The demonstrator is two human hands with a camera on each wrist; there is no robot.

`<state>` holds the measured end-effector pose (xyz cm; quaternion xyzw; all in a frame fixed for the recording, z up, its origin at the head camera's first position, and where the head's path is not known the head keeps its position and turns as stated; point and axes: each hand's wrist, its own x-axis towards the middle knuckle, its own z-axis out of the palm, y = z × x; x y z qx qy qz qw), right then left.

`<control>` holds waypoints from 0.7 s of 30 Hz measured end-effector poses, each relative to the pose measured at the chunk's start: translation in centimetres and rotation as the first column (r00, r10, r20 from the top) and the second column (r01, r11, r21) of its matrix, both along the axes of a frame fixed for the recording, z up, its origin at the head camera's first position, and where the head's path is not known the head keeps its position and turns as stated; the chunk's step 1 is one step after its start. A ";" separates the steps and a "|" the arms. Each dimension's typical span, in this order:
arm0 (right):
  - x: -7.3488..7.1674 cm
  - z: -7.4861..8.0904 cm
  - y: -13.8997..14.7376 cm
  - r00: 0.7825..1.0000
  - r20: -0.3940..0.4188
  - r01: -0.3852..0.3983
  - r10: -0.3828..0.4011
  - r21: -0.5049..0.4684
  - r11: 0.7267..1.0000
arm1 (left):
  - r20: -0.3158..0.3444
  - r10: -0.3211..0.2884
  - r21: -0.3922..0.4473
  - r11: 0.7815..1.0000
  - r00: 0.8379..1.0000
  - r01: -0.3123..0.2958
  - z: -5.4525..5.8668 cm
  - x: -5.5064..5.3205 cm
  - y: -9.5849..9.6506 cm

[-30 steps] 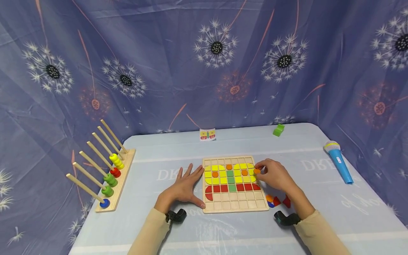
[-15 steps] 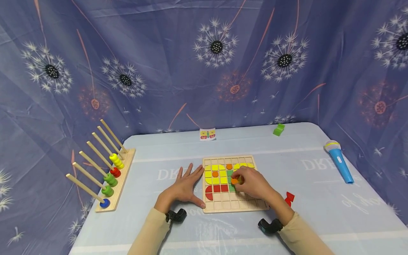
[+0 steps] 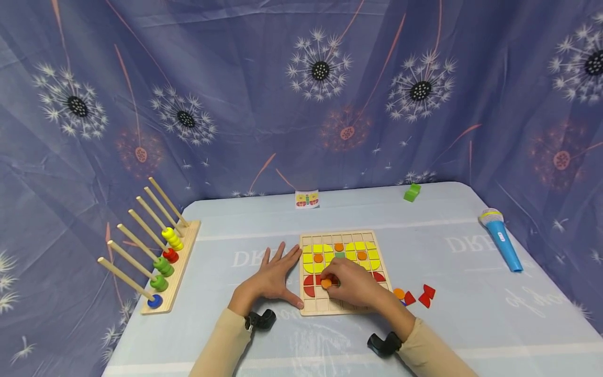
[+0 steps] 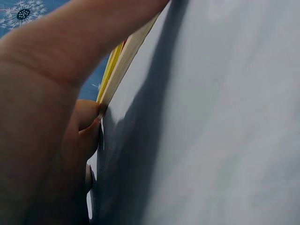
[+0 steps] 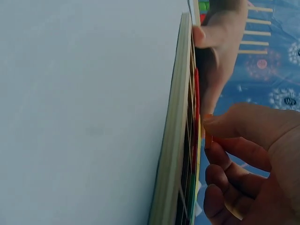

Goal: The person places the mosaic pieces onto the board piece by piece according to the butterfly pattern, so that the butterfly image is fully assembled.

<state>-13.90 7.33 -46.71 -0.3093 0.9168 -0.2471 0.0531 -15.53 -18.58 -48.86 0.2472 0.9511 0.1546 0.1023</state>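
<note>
- Behind the counter [image 3: 471, 314] hangs a blue-violet cloth [image 3: 235, 78] printed with dandelion heads; it wraps round both sides as well.
- On the counter lies a pale blue sheet with faint grey lettering.
- At the left edge stands a wooden rack [image 3: 176, 267] of slanted pegs, with yellow, red, green and blue rings at their feet.
- Near the back edge lies a small picture card [image 3: 306, 199]; to its right sits a green block [image 3: 412, 191].
- Far right lies a blue toy microphone [image 3: 501, 238].
- A wooden grid board [image 3: 346, 272] sits at centre, its upper rows filled with yellow, green and red tiles plus orange discs.
- Loose pieces [image 3: 414, 297], red and orange, lie on the sheet just right of the board.
- The left hand [image 3: 273, 280] rests flat, fingers straight and spread, against the board's left edge; the left wrist view shows the thumb touching that edge.
- The right hand [image 3: 350, 285] pinches an orange disc [image 3: 326, 283] between thumb and fingers, over the board's lower left cells, beside the red tiles.
- Since a second ago the right hand has crossed from the board's upper right corner to its lower left part, carrying the disc.
- Its forearm has swung leftwards with it, uncovering the loose pieces.
- The left hand and the board have not shifted.
</note>
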 end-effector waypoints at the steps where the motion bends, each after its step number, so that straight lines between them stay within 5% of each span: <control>1: 0.0 0.0 -0.2 1.000 0.002 -0.015 0.015 -0.002 1.000 | -0.004 0.002 -0.004 1.000 1.000 -0.002 0.0 0.0 -0.1; 21: 0.6 0.0 0.3 0.995 0.038 -0.087 0.087 -0.010 0.996 | 0.000 0.005 0.010 1.000 1.000 -0.005 0.1 0.1 0.0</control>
